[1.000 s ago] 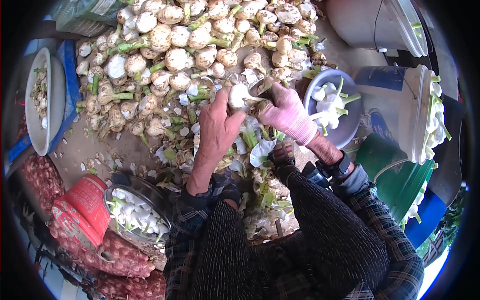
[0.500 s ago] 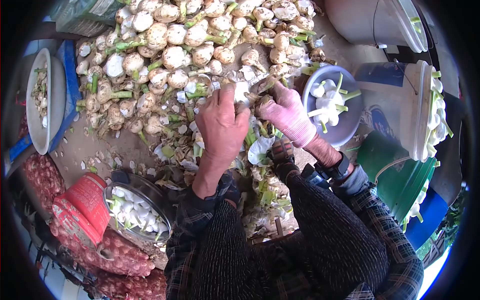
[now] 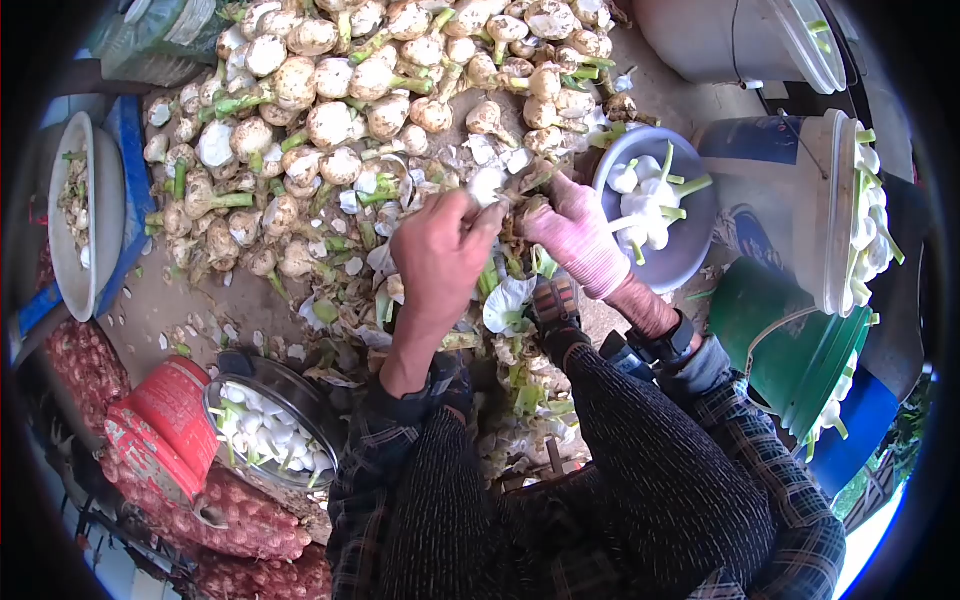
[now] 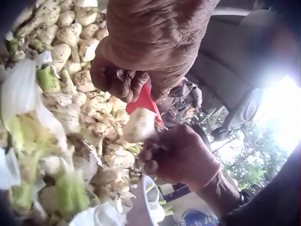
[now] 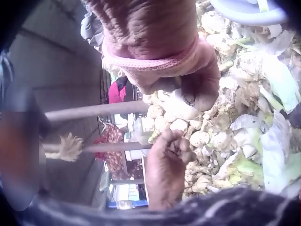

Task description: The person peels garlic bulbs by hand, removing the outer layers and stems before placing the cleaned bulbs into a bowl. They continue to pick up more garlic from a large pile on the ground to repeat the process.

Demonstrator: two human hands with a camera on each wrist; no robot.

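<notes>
A white garlic bulb [image 3: 486, 186] is in my right hand [image 3: 575, 230], which wears a pink glove and pinches it at the stem end with fingers and thumb. In the left wrist view the pale bulb [image 4: 140, 126] sticks out from the right fingertips. My bare left hand [image 3: 440, 245] is close beside it, fingers curled in toward the thumb. That wrist's camera shows a gap between the left fingertips [image 4: 126, 87] and the bulb, with no held thing visible between them. Past the hands spreads a heap of soil-stained garlic [image 3: 330, 125] with cut green stems.
At right a purple bowl [image 3: 700, 235] holds clean white garlic, beside a white bucket [image 3: 770, 200] and a green bucket [image 3: 790, 340]. A metal pot [image 3: 318, 405] of clean garlic stands at lower left, near a red bucket [image 3: 170, 420] and mesh sacks [image 3: 240, 515]. Peelings [image 3: 510, 305] litter the ground.
The left hand was at the bulb a second ago; it has drawn back slightly toward the body, its fingers curling more. The right hand keeps its grip on the garlic bulb.
</notes>
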